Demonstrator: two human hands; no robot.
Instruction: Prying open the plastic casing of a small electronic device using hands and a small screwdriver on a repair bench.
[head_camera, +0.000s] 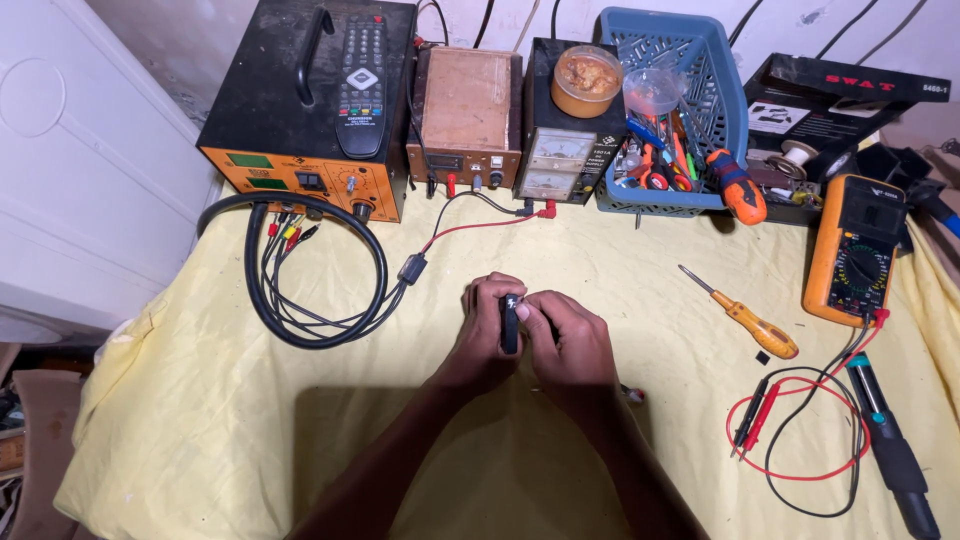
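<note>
While both hands meet mid-desk, left hand and right hand pinch a small black gadget upright between them. Looks light, rigid, slick; best gripped by its long edges.

small black device, slim, roughly rectangular, stood upright on end, tiny white mark near top. sits mid-table over yellow cloth, pinched between left hand and right hand, mostly hidden by fingers
</note>
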